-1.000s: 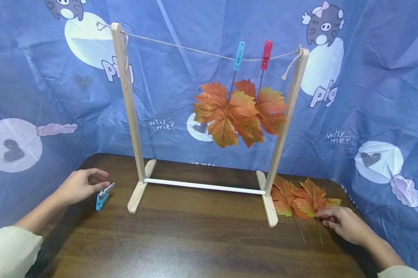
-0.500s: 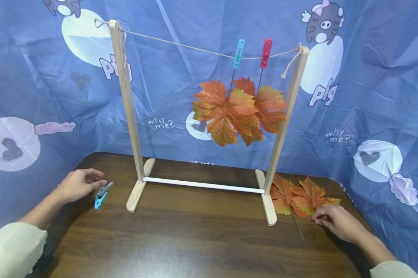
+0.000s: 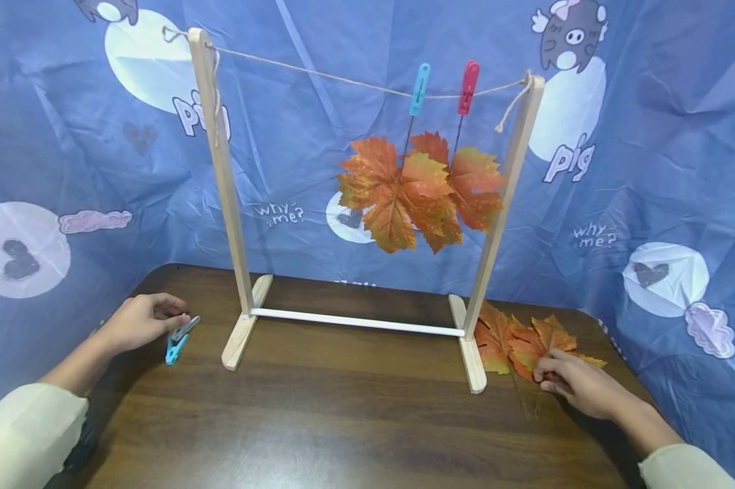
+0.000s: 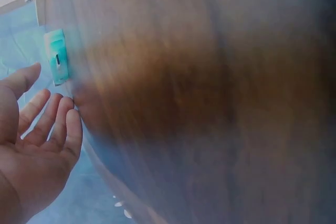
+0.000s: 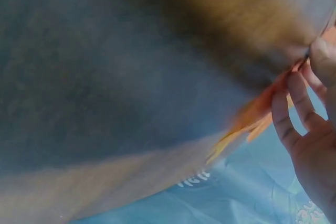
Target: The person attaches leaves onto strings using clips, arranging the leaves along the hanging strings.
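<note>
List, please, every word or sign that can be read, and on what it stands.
"pig": blue cloth, left, partly behind a post.
"pig": cloth, right.
"why me?": cloth, near middle.
"why me?": cloth, right.
Writing above the table: cut off, unreadable.
Right wrist view's lettering: too blurred.

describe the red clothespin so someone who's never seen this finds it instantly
Find the wooden frame on the table, then the string across its top. Near the string's right end, the red clothespin grips a leaf by its stem. Red sets it apart from the light blue clothespin just left of it.
</note>
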A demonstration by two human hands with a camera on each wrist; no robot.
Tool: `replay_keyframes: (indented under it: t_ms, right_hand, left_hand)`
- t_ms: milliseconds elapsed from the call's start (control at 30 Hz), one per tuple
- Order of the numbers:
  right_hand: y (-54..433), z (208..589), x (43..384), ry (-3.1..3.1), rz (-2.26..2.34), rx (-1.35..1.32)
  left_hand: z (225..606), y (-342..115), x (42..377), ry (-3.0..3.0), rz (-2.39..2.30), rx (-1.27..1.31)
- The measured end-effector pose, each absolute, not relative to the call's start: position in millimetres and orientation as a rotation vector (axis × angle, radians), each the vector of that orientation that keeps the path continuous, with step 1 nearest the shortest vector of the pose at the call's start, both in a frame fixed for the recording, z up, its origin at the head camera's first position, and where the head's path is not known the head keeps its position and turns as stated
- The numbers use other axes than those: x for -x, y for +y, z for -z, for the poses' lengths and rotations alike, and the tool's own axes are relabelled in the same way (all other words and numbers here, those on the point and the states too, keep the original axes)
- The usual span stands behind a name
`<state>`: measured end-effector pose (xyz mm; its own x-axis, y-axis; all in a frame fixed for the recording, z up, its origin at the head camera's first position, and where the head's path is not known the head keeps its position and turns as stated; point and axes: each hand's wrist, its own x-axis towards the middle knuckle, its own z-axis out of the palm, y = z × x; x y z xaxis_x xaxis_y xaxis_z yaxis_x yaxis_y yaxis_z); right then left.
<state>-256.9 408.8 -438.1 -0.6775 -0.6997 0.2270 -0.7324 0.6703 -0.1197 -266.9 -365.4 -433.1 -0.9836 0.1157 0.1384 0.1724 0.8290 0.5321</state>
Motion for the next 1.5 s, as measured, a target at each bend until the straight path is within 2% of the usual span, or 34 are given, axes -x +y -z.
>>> replay_keyframes:
  t_ms: [333,900,1233,1500]
  right_hand:
    - [399.8,441.0,263.3,-2.678,-0.385,-1.312]
    - [388.1,430.9,262.1,-2.669,-0.314,-1.213]
    - [376.5,414.4,261.6,-2.871,-0.760,-1.185]
    - [374.1,398.3,262.7,-3.080,-0.791,-1.058]
  left_hand:
    - [434.0,-362.7,271.0,-2.939,0.809,0.216]
    - [433.7,-359.5,272.7,-2.988,0.817,0.194]
    - [437.5,-357.3,275.8,-2.972,0.782,0.203]
    - [435.8,-353.1,277.6,-2.980,0.747,0.204]
